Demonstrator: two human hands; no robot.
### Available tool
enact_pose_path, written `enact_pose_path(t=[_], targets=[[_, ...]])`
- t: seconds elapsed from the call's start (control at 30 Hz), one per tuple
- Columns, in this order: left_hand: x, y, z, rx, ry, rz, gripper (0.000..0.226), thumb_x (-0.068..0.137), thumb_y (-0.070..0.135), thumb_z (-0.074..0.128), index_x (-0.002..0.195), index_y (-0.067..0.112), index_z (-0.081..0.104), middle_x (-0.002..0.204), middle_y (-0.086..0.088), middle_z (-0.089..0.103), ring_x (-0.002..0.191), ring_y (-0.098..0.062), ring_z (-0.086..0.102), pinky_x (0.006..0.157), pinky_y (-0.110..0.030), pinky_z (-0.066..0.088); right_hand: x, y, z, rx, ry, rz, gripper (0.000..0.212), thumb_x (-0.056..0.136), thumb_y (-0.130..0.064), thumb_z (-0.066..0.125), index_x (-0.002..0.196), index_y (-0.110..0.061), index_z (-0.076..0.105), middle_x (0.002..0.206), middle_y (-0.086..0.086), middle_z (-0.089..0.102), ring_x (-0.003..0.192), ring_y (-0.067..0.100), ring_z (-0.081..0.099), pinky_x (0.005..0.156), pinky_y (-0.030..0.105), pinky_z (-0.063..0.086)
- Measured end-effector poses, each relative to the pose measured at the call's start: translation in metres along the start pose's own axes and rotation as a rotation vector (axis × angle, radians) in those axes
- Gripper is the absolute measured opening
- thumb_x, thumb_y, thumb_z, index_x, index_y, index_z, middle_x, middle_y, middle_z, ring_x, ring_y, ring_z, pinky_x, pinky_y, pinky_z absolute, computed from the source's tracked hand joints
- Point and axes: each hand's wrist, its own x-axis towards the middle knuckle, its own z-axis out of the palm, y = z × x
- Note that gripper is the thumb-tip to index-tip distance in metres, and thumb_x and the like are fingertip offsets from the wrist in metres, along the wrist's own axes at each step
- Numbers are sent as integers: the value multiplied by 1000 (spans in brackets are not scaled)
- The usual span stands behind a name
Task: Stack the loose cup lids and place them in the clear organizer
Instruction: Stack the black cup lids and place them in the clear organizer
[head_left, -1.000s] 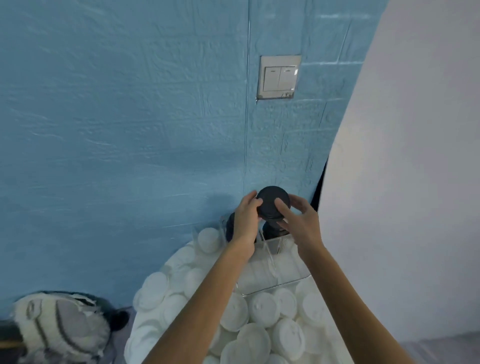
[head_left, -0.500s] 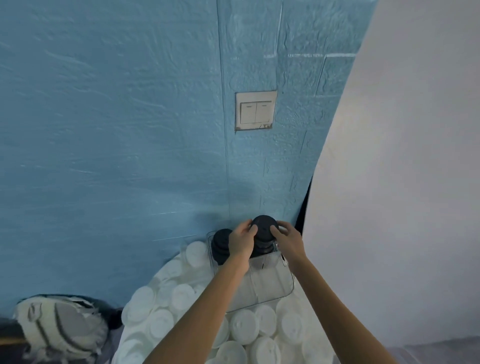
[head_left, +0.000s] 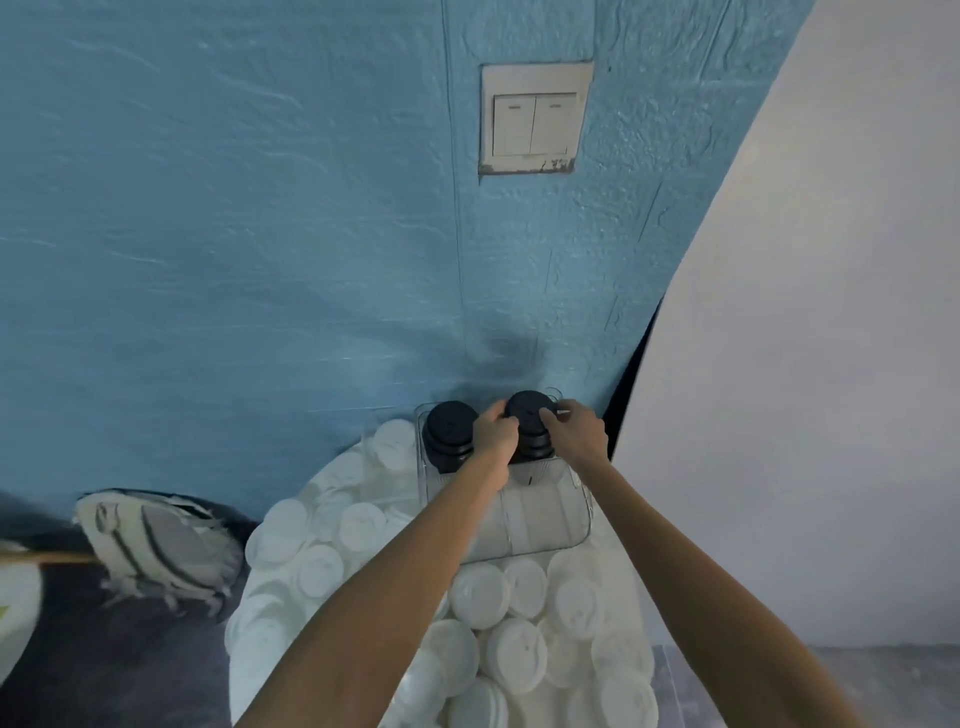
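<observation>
**Head view: black lids going in, white lids all waiting**

Your left hand (head_left: 497, 434) and right hand (head_left: 576, 430) both have their fingers curled round the right black lid stack (head_left: 530, 423), pinching it from either side as it sits in the far right compartment of the clear organizer (head_left: 576, 519). Just beside it, in the far left compartment, the left black lid stack (head_left: 450, 434) stands upright on its own. So two dark stacks look placed, or very nearly; whether the right one is fully seated I cannot tell, since your fingers cover its lower part.

The near compartments of the organizer show no dark stacks. Most of the job seems still ahead: loose white lids (head_left: 483, 597) lie scattered over the round white worktop (head_left: 244, 675), crowding the organizer on its left and near sides, none of them stacked. I would judge the task well under half done.
</observation>
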Motion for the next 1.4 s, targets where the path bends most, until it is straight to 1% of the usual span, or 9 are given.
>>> enact_pose_path(t=[0.13, 0.43, 0.6, 0.7, 0.8, 0.87, 1.0, 1.17, 1.4], targets=[[9, -6, 4, 28, -19, -14, 50, 102, -3, 42, 150, 12, 50, 142, -7, 58, 136, -35, 52, 114, -44, 43, 4, 1, 7, -172, 0, -39, 40, 100, -36, 58, 134, -14, 59, 117, 10, 71, 108, 31, 66, 85, 36, 51], [23, -18, 11, 91, -78, -74, 53, 99, -7, 33, 146, 10, 48, 136, -9, 58, 121, -30, 56, 108, -43, 48, 12, -6, 11, -504, -93, -49, 31, 104, -32, 54, 106, -2, 63, 100, 19, 72, 94, 36, 70, 73, 37, 57], [21, -16, 13, 138, -71, -73, 50, 99, -6, 32, 143, 7, 50, 135, -16, 60, 116, -32, 59, 93, -37, 49, 10, -12, 15, -625, -92, -105, 25, 105, -24, 55, 116, -2, 62, 118, 17, 64, 107, 36, 65, 70, 35, 44], [23, -13, 15, 179, -86, -80, 44, 101, 0, 35, 141, 6, 53, 127, -15, 65, 98, -24, 61, 76, -29, 49, 7, -15, 17, -633, -55, -171, 23, 102, -17, 59, 123, -9, 55, 125, 14, 51, 101, 38, 64, 67, 37, 43], [21, -10, 17, 223, -101, -75, 39, 101, 4, 37, 135, 7, 56, 112, -10, 66, 82, -18, 61, 58, -25, 43, 7, -9, 18, -576, -30, -221, 23, 98, -11, 61, 121, -11, 55, 121, 12, 50, 93, 38, 64, 64, 39, 46], [19, -10, 18, 230, -110, -60, 37, 101, 3, 37, 132, 9, 54, 111, -8, 63, 88, -20, 59, 61, -25, 43, 9, -4, 16, -548, -5, -226, 14, 100, -11, 57, 113, -10, 63, 116, 10, 55, 93, 36, 64, 65, 38, 45], [21, -19, 18, 330, -84, 63, 48, 96, -5, 34, 138, 9, 53, 132, -12, 61, 115, -26, 58, 87, -30, 45, 12, 2, 9, -558, -55, -203, 20, 101, -12, 51, 92, -14, 70, 97, 9, 65, 90, 34, 66, 59, 32, 40], [21, -29, 14, 534, -43, 241, 54, 102, 0, 48, 154, 13, 43, 153, -8, 51, 139, -27, 49, 114, -36, 41, 16, 1, -1, -534, -140, -157, 20, 100, -21, 57, 111, -20, 73, 94, 9, 73, 87, 31, 71, 71, 37, 58], [23, -34, 15, 754, -34, 312, 48, 105, 19, 50, 152, 10, 44, 146, -12, 57, 133, -33, 54, 106, -43, 47, 10, 8, 5, -649, -118, -186, 8, 99, -18, 61, 103, -20, 67, 95, 7, 70, 93, 32, 70, 64, 34, 48]])
